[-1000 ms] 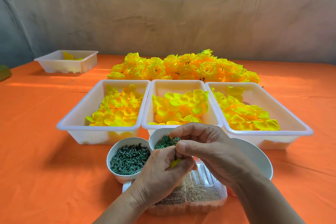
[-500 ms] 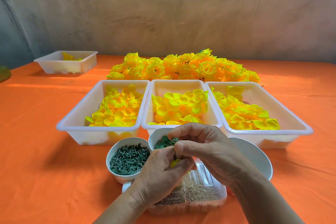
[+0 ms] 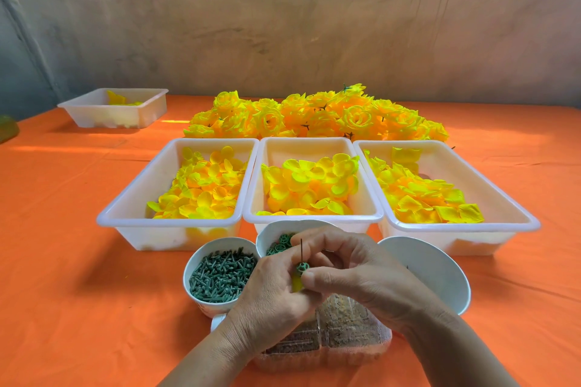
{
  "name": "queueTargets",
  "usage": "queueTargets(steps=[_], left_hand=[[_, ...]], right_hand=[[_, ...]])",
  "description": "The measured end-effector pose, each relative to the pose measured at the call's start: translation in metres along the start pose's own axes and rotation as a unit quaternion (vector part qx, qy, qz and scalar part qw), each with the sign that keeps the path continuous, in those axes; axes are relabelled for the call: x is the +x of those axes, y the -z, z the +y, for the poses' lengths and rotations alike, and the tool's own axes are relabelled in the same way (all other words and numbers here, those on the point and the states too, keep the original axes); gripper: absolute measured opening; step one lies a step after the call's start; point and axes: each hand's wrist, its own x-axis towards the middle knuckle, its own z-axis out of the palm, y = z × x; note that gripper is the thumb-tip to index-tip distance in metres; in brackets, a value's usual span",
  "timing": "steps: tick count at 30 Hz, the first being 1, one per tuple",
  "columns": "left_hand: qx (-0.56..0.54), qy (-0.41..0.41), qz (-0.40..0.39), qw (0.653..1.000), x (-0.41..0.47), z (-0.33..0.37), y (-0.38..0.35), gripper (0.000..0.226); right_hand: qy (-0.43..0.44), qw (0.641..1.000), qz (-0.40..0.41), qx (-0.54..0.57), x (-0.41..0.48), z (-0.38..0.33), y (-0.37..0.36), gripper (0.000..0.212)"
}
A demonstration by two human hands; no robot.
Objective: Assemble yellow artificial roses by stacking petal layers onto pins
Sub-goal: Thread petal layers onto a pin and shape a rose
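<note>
My left hand (image 3: 270, 302) grips a small yellow petal bud (image 3: 296, 283) with a thin dark pin (image 3: 301, 250) standing up out of it. A green ring disc (image 3: 302, 267) sits on the pin just above the bud, and my right hand (image 3: 355, 273) pinches it between thumb and fingers. Both hands meet in front of a white cup of green ring discs (image 3: 278, 240). Left of it stands a white cup of green stem pieces (image 3: 220, 276). Three white trays of yellow petals lie behind: left (image 3: 132, 214), middle (image 3: 314, 144), right (image 3: 515, 214).
A pile of finished yellow roses (image 3: 317, 116) lies behind the trays. A white bowl (image 3: 440, 270) sits right of my hands, a clear plastic box (image 3: 330, 342) under them. Another white tray (image 3: 116, 110) stands far left on the orange cloth (image 3: 63, 261).
The pin now sticks up clearly above my fingers with a green ring disc on it; before, only the yellow bud and pin tip showed between my hands.
</note>
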Motion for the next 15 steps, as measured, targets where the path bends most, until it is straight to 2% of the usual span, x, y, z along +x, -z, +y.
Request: queueTargets(steps=[5, 11, 15], left_hand=[[0.0, 0.005, 0.018, 1.0, -0.0002, -0.0069, -0.0015, 0.047], [0.01, -0.007, 0.034, 0.999, -0.0018, -0.0055, -0.001, 0.049], [0.02, -0.012, 0.046, 0.999, -0.0008, -0.0036, -0.0009, 0.058]], right_hand=[[-0.01, 1.0, 0.0, -0.014, -0.0022, 0.0065, 0.0018, 0.022], [-0.023, 0.999, -0.012, -0.026, -0.0035, 0.0078, 0.006, 0.032], [0.022, 0.998, 0.008, -0.05, -0.0012, 0.0044, 0.0009, 0.023]])
